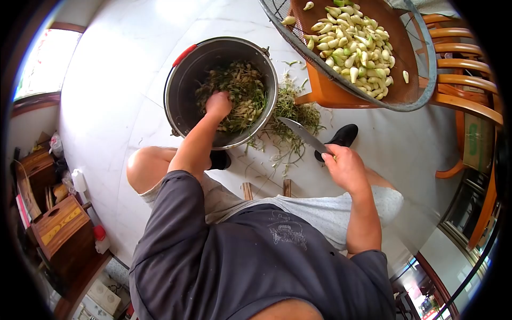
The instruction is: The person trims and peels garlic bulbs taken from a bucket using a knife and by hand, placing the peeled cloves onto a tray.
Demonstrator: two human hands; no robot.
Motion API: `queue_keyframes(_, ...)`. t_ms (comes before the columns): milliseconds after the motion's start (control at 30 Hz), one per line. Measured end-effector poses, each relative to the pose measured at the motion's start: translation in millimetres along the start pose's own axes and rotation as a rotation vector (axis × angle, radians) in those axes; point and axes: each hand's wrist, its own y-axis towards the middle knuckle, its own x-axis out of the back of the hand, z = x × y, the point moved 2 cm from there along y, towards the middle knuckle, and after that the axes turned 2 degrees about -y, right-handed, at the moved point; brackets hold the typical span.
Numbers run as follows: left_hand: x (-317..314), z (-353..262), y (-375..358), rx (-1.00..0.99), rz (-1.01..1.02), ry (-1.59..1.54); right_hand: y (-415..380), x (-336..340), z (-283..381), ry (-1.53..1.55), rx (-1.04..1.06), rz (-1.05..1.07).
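A metal bucket [176, 114] with a red handle grip stands on the floor, holding a heap of untrimmed small bulbs [248, 98] with green stalks and roots. My left hand [218, 104] reaches down into this heap. Its fingers are curled, and what they grip is hidden. In my right hand [341, 162] is a knife [303, 133], its handle wrapped by my fingers and its blade pointing up and left toward the bucket. Cut stalks and roots [293, 120] lie in a pile under the blade tip, on the floor beside the bucket.
At the upper right, a mesh sieve [426, 69] of cleaned white bulbs [357, 50] rests on an orange wooden chair [330, 93]. A black shoe [345, 135] is near the knife. Wooden boxes [61, 226] and a white bottle [79, 180] stand at the left.
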Motion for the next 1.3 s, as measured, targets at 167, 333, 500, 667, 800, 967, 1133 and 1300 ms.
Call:
queue_keyframes(167,39,-2,-14,-0.082,-0.120,-0.303,-8,5,5,-0.005,0.029,-0.035)
queue_keyframes(333,83,-40,-47,0.008,0.080,-1.027,-17,10,12,0.011,0.094,-0.093)
queue_keyframes(500,113,-91,-97,-0.045,0.205,-1.304,-27,14,19,0.118,0.151,-0.236)
queue_keyframes(667,111,-126,-134,-0.135,0.403,-1.415,-31,7,23,0.215,0.365,-0.497)
queue_keyframes(800,109,-154,-158,-0.117,0.408,-1.391,-40,4,30,0.191,0.455,-0.559)
queue_keyframes(967,99,-168,-168,-0.149,0.376,-1.370,-42,-2,25,0.031,0.569,-0.674)
queue_keyframes(1133,98,-176,-173,-0.085,0.357,-1.387,-43,-3,23,-0.052,0.588,-0.737)
queue_keyframes(1300,100,-181,-176,0.006,0.346,-1.426,-44,-5,24,-0.119,0.603,-0.800)
